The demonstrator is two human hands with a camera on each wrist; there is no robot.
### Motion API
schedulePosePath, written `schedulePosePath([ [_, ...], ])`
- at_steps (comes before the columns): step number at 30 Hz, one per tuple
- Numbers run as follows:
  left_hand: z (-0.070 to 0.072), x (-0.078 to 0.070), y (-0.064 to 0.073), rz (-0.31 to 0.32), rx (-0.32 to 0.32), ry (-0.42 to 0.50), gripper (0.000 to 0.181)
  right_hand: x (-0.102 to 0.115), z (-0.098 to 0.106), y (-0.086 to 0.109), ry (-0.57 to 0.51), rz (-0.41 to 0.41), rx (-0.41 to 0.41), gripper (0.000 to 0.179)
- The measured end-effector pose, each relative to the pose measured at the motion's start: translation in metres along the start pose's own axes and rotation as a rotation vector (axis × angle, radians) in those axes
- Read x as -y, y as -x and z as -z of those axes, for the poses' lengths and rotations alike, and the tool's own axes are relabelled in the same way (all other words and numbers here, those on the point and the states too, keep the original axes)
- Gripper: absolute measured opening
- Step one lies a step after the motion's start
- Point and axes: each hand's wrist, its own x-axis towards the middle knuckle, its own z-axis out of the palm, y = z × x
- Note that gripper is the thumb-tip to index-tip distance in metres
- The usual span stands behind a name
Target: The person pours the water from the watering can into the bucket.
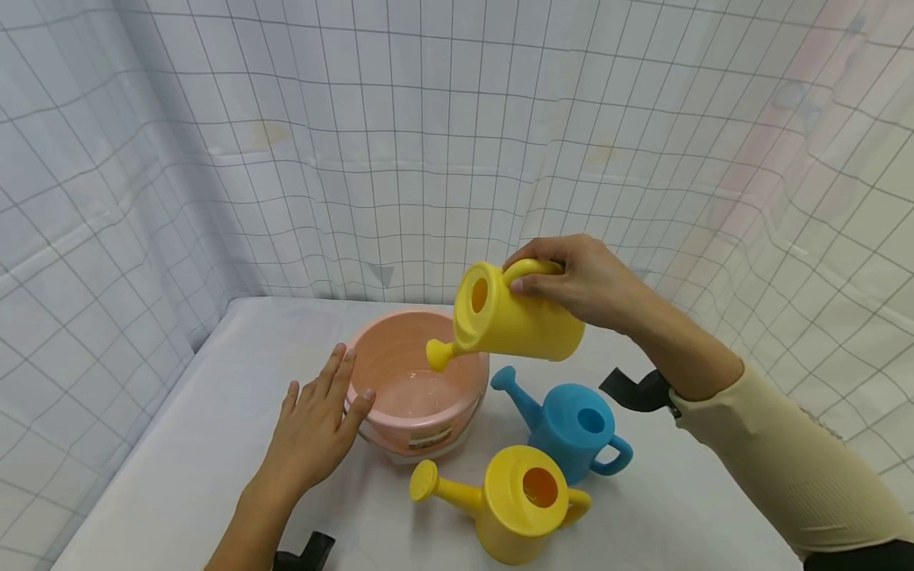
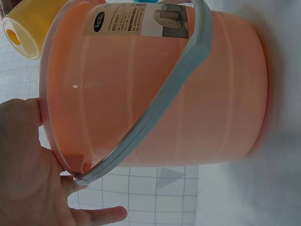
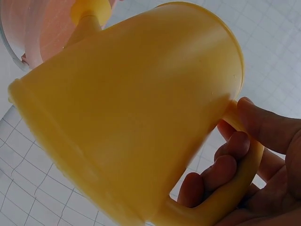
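My right hand [image 1: 581, 281] grips the handle of a yellow watering can [image 1: 528, 321], fingers curled round it in the right wrist view. The can is tipped, its spout head [image 1: 439, 354] pointing down over the inside of a pink bucket [image 1: 374, 349]. My left hand [image 1: 314, 424] rests with spread fingers at the bucket's left rim. In the left wrist view the bucket's grey handle [image 2: 155, 108] hangs down along its side, below a printed label [image 2: 136, 20]. Some liquid shows at the bucket's bottom.
A blue watering can [image 1: 571, 428] stands right of the bucket. Nearer me, a second yellow watering can [image 1: 517, 507] stands upright with its spout to the left. White table cloth [image 1: 178, 476] lies beneath, and white gridded curtains [image 1: 428, 159] surround the table.
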Motion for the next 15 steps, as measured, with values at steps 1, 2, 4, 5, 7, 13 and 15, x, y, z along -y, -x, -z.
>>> schedulePosePath([
  [1,0.0002,0.0001,0.0000,0.000,0.000,0.001,0.068,0.0005,-0.0002,-0.0003,0.003,0.002,0.000,0.021],
  [2,0.0003,0.0003,0.0001,0.000,0.000,0.001,0.068,0.0009,-0.0003,-0.0006,0.006,0.003,-0.001,0.021],
  [4,0.0005,0.0006,0.0002,0.001,0.001,0.002,0.068,0.0020,-0.0006,-0.0013,0.012,0.007,-0.001,0.021],
  [5,0.0005,0.0008,0.0003,0.002,0.002,0.002,0.068,0.0026,-0.0007,-0.0014,0.015,0.007,0.000,0.020],
  [7,0.0003,0.0010,0.0004,0.002,0.004,0.002,0.068,0.0036,-0.0010,-0.0018,0.020,0.006,0.002,0.020],
  [13,0.0007,0.0014,0.0004,0.000,0.004,0.004,0.068,0.0066,-0.0018,-0.0022,0.032,-0.008,0.011,0.020],
  [15,0.0009,0.0014,0.0006,-0.002,0.005,0.001,0.068,0.0071,-0.0020,-0.0020,0.040,-0.008,0.015,0.020],
])
